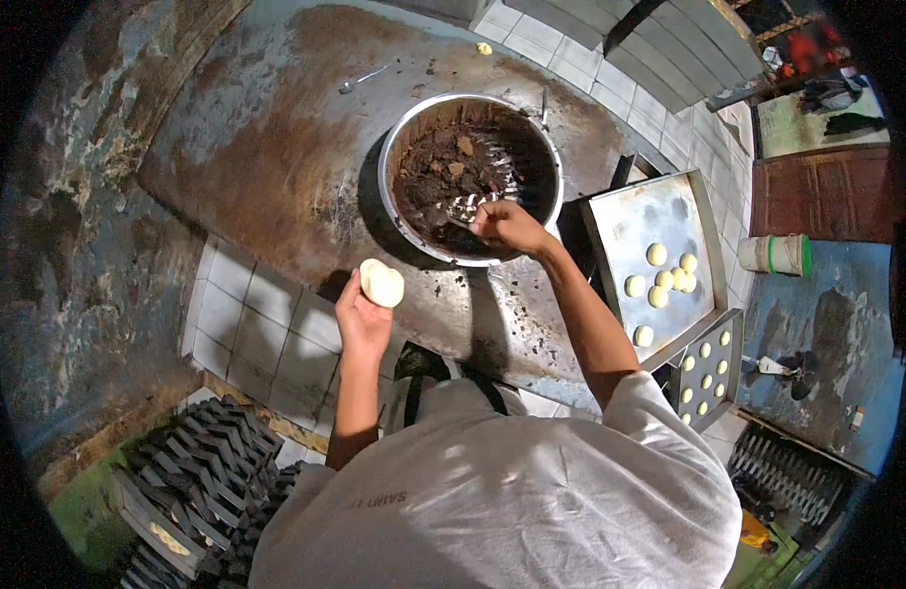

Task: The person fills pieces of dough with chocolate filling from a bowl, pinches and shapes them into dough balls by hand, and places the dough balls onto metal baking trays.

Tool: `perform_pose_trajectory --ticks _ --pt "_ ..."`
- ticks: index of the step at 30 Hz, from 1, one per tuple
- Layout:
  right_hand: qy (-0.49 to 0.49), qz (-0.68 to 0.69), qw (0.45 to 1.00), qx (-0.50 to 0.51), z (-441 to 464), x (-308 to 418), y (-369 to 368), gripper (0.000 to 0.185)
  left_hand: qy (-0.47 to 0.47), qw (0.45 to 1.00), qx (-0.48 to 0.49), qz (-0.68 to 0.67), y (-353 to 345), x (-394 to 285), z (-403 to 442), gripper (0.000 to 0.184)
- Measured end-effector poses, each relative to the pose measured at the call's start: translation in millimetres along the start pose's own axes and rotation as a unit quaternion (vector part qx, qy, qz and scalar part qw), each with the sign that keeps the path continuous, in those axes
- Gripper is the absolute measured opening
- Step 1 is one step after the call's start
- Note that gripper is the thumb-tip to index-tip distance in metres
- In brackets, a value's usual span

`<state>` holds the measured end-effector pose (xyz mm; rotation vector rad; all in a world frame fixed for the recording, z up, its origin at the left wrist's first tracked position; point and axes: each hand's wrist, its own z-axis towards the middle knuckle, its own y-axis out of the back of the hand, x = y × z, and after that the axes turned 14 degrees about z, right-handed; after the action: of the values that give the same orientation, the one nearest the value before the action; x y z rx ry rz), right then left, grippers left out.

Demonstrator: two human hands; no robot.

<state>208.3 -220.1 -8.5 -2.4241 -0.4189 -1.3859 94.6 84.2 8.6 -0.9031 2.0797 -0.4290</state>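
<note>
My left hand (362,319) is closed around a pale, flattened piece of dough (383,284), held up near the table's front edge. Over the near side of a large round metal bowl (386,187), the fingers of my right hand (507,228) are closed on a thin metal utensil (457,222). Its working end is hard to tell from the shiny bottom of the bowl. Dark brown crumbly filling (428,172) lies mostly in the left part of the bowl, with some lighter brown lumps on top.
A metal tray (674,221) with several dough balls (656,254) stands to the right; a second tray (733,368) with smaller-looking balls sits below it. A spoon (349,86) and a yellowish scrap (484,48) lie on the stained table (266,128). Dark racks (212,461) stand at lower left.
</note>
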Motion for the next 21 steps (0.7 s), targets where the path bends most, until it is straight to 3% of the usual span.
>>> perform_pose_trajectory --ticks 3,6,7,10,12,13,14,17,19,20,21 --pt "-0.002 0.074 0.997 0.025 -83.5 34.7 -6.8 0.013 0.020 0.998 0.051 -0.010 -32.1 20.1 -6.5 0.029" --pt "0.094 0.145 0.985 0.019 -156.4 24.9 -19.2 0.016 0.052 0.991 0.121 -0.005 -86.1 50.0 -34.2 0.032" --pt "0.125 0.131 0.983 -0.027 -172.3 10.9 -23.9 0.015 0.069 0.987 0.145 -0.012 -102.7 65.1 -44.4 0.033" --pt "0.205 0.131 0.959 -0.142 -204.9 -64.5 -31.5 0.016 0.113 0.977 0.181 -0.014 -138.3 109.1 -75.9 0.031" --pt "0.182 0.196 0.937 -0.226 -248.8 -103.9 -37.5 0.016 0.146 0.965 0.217 -0.027 -142.7 141.2 -91.8 0.031" --pt "0.212 0.154 0.930 -0.258 -264.2 -149.1 -31.0 0.017 0.144 0.969 0.200 -0.007 -149.4 153.5 -104.2 0.031" --pt "0.153 0.195 0.922 -0.296 -284.4 -191.4 -30.2 0.017 0.139 0.973 0.183 0.013 -155.0 162.6 -113.7 0.031" --pt "0.130 0.272 0.889 -0.345 -340.8 -264.4 -24.5 0.013 0.138 0.963 0.230 0.017 -158.4 186.8 -130.3 0.038" --pt "0.058 0.038 0.906 -0.418 -366.4 -277.4 -17.6 0.015 0.147 0.958 0.242 0.048 -167.2 201.8 -148.7 0.052" --pt "0.059 0.044 0.905 -0.420 -370.4 -282.9 -13.5 0.015 0.148 0.957 0.242 0.054 -168.1 211.3 -155.6 0.052" --pt "0.076 -0.122 0.873 -0.467 -366.8 -282.5 -8.3 0.018 0.170 0.951 0.252 0.054 -167.7 218.6 -162.3 0.057"
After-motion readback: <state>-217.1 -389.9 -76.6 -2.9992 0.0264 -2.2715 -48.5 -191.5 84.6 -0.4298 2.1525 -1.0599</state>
